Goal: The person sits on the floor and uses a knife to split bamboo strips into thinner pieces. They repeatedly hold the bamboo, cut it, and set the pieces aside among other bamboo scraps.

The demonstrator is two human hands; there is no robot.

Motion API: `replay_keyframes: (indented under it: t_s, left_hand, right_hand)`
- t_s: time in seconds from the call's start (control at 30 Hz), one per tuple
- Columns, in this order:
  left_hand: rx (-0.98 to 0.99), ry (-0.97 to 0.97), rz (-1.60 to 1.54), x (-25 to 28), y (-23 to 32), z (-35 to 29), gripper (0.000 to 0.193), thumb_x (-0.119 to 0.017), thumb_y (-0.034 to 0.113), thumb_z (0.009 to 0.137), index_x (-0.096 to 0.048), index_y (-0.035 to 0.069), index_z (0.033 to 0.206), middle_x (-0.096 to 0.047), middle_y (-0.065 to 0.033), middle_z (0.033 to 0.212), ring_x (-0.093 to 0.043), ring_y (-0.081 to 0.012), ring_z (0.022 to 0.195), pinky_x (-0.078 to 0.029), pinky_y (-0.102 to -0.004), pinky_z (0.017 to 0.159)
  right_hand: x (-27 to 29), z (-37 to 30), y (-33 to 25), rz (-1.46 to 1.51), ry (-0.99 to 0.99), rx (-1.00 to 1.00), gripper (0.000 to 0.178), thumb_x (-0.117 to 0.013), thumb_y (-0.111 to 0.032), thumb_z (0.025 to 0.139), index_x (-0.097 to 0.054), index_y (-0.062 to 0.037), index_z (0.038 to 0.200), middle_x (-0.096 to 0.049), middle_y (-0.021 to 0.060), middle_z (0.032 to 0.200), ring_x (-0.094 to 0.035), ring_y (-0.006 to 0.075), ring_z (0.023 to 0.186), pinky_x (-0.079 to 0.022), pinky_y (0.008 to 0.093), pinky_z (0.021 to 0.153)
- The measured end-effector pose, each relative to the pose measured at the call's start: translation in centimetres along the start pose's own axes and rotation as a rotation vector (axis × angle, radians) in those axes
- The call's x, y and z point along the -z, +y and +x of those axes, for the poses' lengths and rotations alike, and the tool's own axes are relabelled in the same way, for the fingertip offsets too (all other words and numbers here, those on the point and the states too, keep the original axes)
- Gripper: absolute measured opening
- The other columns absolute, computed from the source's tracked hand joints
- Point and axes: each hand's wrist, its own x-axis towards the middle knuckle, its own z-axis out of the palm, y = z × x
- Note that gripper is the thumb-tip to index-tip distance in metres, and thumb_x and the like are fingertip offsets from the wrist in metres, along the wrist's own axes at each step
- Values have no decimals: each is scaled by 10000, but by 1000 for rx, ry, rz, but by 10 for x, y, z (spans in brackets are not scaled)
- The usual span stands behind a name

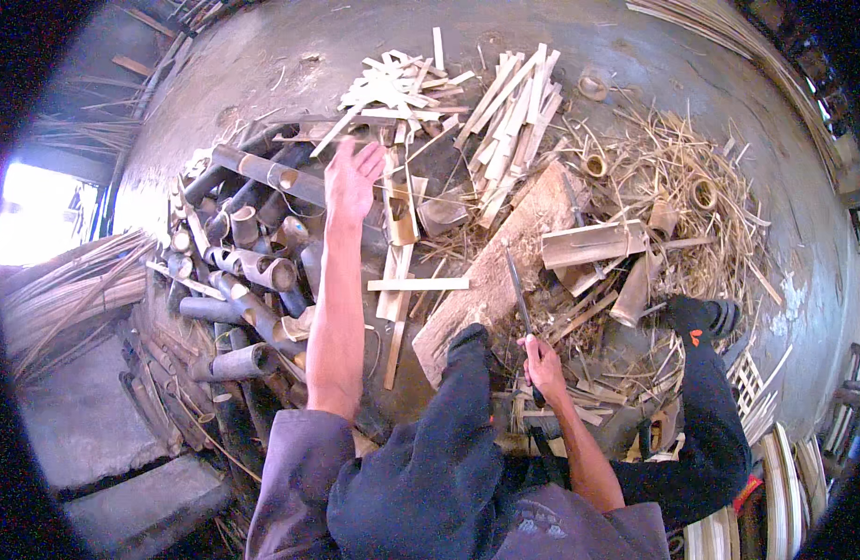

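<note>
- The knife (520, 297) has a long, narrow, dark blade that tapers to a point; it points away from the person, its tip over the wooden block.
- The right hand (544, 366) is closed around the knife's handle, with part of the handle showing below the fist.
- The left hand (353, 179) is open, fingers spread and slightly blurred, well apart from the right hand; it is near the bamboo tubes and the farther slats, and whether it touches any of them I cannot tell.
- The wooden block (490, 266) is 1 thick, pale brown slab, rough and fibrous on top, lying diagonally between the person's feet.
- 1 flat, straight, pale bamboo slat (419, 284) lies crosswise just left of the block, over other strips.
- 2 larger groups of pale slats lie beyond: a jumbled heap (397, 84) and a more aligned bundle (521, 121), too overlapped to count.
- 1 split bamboo section (593, 245), trough-shaped and tan, lies right of the block.
- Bamboo tubes (262, 269), round, hollow and dark-skinned, are piled on the left; the overlaps prevent an exact count.
- Thin, curled, straw-coloured shavings (719, 177) form 1 tangled mound on the right, with 1 bamboo ring (704, 193) facing up among them.
</note>
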Motion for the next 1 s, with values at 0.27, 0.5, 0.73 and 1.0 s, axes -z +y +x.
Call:
replay_keyframes:
  t_s: [0.27, 0.5, 0.73, 1.0]
  left_hand:
    - [-302, -361, 1363, 60, -125, -75, 358, -604, 169, 812, -567, -27, 1109, -637, -237, 1003, -613, -396, 961, -490, -419, 827]
    - [-197, -771, 1597, 100, -146, -119, 411, -656, 157, 770, -584, 23, 1152, -638, -203, 1045, -613, -358, 983, -482, -424, 877]
    - [-132, -458, 1048, 3, -75, -116, 205, -599, 78, 865, -568, 8, 1055, -658, -130, 965, -646, -224, 941, -510, -325, 814]
    - [77, -119, 185, -21, -131, -159, 328, -498, 182, 977, -451, -22, 1230, -532, -242, 1256, -545, -306, 1166, -482, -401, 948]
  right_hand:
    - [4, 15, 27, -236, 78, 111, 493, -413, -469, 983, -627, -37, 1084, -465, 6, 504, -454, 93, 411, -372, 274, 411]
    - [4, 5, 6, -250, 100, 17, 536, -431, -469, 960, -630, 4, 1112, -648, 242, 1041, -602, 406, 1018, -449, 414, 915]
    - [0, 11, 20, -154, 125, 161, 478, -436, -468, 975, -642, -45, 1059, -462, -4, 527, -448, 90, 426, -383, 270, 417]
    - [1, -5, 5, -236, 276, 189, 432, -444, -401, 980, -655, -28, 1031, -522, 81, 575, -516, 178, 483, -431, 344, 492]
